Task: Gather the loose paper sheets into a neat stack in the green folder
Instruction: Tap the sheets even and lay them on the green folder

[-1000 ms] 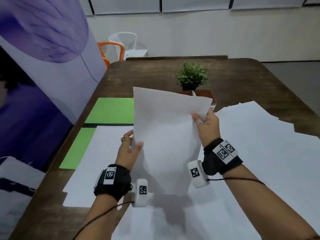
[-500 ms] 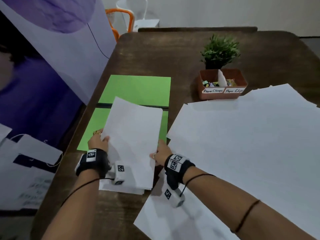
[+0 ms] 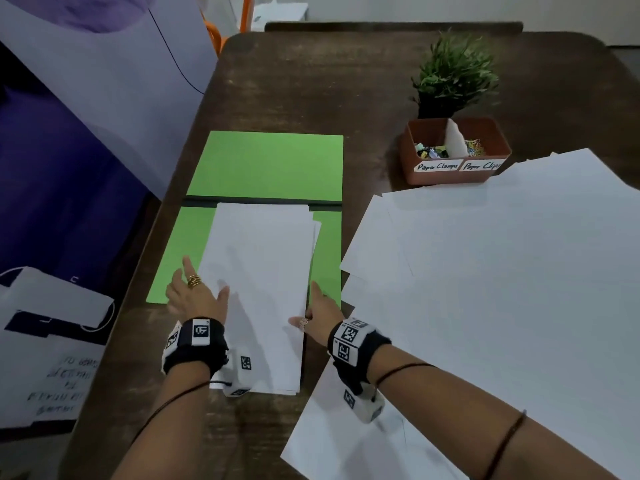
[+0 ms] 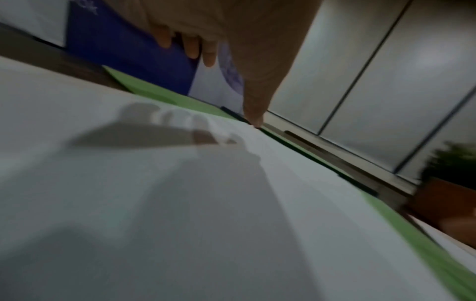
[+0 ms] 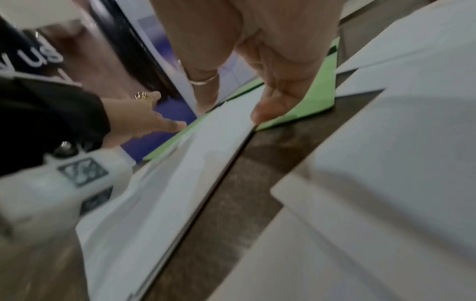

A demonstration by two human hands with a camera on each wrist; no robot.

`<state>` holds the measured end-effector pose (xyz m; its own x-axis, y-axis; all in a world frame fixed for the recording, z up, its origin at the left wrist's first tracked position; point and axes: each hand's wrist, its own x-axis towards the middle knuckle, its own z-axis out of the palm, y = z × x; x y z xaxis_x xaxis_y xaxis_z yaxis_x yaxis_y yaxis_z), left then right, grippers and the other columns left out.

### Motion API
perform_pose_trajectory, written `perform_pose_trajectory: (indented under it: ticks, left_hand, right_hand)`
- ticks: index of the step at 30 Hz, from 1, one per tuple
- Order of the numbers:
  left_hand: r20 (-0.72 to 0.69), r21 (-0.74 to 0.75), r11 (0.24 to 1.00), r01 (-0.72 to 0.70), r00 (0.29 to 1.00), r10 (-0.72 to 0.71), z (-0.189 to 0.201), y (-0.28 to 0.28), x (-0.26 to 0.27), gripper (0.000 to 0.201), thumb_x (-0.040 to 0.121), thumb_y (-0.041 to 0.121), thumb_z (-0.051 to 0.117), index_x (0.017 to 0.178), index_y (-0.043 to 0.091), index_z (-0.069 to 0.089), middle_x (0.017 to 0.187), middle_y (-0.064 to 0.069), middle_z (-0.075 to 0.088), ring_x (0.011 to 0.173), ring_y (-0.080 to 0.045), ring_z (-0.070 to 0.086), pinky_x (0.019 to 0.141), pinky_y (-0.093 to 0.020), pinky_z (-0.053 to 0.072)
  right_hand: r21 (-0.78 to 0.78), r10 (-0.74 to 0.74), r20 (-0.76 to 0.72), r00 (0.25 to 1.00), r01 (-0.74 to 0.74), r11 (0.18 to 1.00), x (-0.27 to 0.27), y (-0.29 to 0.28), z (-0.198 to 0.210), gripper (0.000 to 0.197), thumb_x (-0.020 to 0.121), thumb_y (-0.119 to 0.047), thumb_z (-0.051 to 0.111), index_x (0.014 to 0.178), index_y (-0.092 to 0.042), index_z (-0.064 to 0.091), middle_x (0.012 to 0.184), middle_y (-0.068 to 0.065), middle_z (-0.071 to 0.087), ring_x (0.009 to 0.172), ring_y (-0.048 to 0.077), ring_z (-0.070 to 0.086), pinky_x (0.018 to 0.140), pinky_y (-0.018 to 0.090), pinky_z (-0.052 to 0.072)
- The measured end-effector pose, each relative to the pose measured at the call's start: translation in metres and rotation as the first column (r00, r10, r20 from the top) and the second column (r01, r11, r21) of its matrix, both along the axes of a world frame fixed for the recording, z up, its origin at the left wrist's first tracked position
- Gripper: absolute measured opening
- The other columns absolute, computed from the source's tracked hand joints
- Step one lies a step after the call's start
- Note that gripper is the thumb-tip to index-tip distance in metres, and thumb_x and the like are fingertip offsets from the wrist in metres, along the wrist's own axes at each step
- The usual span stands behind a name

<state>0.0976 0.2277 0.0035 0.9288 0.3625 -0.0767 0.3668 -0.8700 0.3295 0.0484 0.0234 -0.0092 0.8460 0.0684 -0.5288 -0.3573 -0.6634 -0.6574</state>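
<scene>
The green folder (image 3: pixel 264 164) lies open at the table's left, its spine running across. A stack of white sheets (image 3: pixel 259 271) lies flat on the folder's near half and overhangs its near edge onto the table. My left hand (image 3: pixel 199 292) is at the stack's left edge with straight fingers; its thumb (image 4: pixel 255 119) touches the paper (image 4: pixel 180 203). My right hand (image 3: pixel 317 306) lies along the stack's right edge, fingers straight, with one fingertip (image 5: pixel 268 111) against the edge of the stack (image 5: pixel 167 183). Neither hand grips the paper. Several loose sheets (image 3: pixel 485 271) are spread over the table's right side.
A terracotta box (image 3: pixel 453 174) labelled for paper clamps and clips stands beyond the loose sheets, with a small potted plant (image 3: pixel 453 77) behind it. A purple banner (image 3: pixel 86 116) leans along the table's left edge. Bare dark wood (image 3: pixel 311 81) shows beyond the folder.
The sheets, held up in both hands a second ago, now lie flat on the folder's near half. Both hands have let go and moved to the stack's side edges.
</scene>
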Motion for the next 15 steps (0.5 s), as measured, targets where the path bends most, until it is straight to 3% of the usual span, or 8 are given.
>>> perform_pose_trajectory:
  ticks: [3,5,9,12,15]
  left_hand:
    - [0.032,-0.017,0.987,0.16,0.987,-0.159,0.007,-0.033,-0.008,0.093,0.082,0.033,0.068,0.15,0.019,0.007,0.149,-0.017,0.021,0.133,-0.037,0.023,0.104,-0.054,0.026]
    - [0.027,-0.055,0.951,0.305,0.952,-0.304,0.01,-0.066,-0.014,0.087,0.084,0.031,0.065,0.149,0.022,0.008,0.15,-0.014,0.02,0.135,-0.034,0.021,0.104,-0.051,0.027]
    - [0.02,-0.204,0.822,0.532,0.842,-0.54,0.007,-0.139,-0.019,0.064,0.088,0.022,0.06,0.144,0.019,0.029,0.142,-0.008,0.033,0.13,-0.028,0.031,0.102,-0.04,0.032]
    - [-0.023,-0.384,0.719,0.579,0.772,-0.635,-0.005,-0.191,-0.016,0.044,0.089,0.016,0.058,0.132,0.011,0.048,0.134,-0.008,0.046,0.123,-0.025,0.046,0.102,-0.03,0.035]
    - [-0.085,-0.482,0.695,0.533,0.761,-0.643,-0.011,-0.235,-0.015,0.046,0.09,0.017,0.057,0.133,0.004,0.045,0.137,-0.014,0.046,0.124,-0.025,0.047,0.105,-0.027,0.032]
  right_hand:
    - [-0.047,-0.02,0.102,0.995,0.024,0.999,-0.002,-0.023,0.014,0.071,0.09,-0.042,0.055,0.147,-0.014,0.023,0.14,0.017,0.034,0.128,0.029,0.04,0.106,0.035,0.035]
    - [-0.067,-0.09,0.185,0.979,0.104,0.992,-0.01,-0.056,0.018,0.059,0.091,-0.036,0.056,0.142,-0.014,0.035,0.135,0.014,0.034,0.126,0.026,0.039,0.106,0.031,0.033]
    - [-0.238,-0.197,0.331,0.923,0.284,0.929,-0.031,-0.146,0.016,0.049,0.09,-0.021,0.057,0.137,-0.012,0.044,0.143,0.013,0.027,0.132,0.028,0.029,0.107,0.028,0.025]
    - [-0.415,-0.241,0.265,0.934,0.336,0.846,-0.044,-0.206,0.01,0.063,0.091,-0.027,0.057,0.146,-0.013,0.027,0.156,0.013,0.003,0.144,0.03,0.006,0.114,0.032,0.014]
    - [-0.592,-0.267,0.016,0.964,0.224,0.774,-0.059,-0.242,0.005,0.095,0.085,-0.06,0.05,0.15,-0.015,-0.003,0.156,0.012,-0.016,0.144,0.032,-0.012,0.117,0.042,0.002]
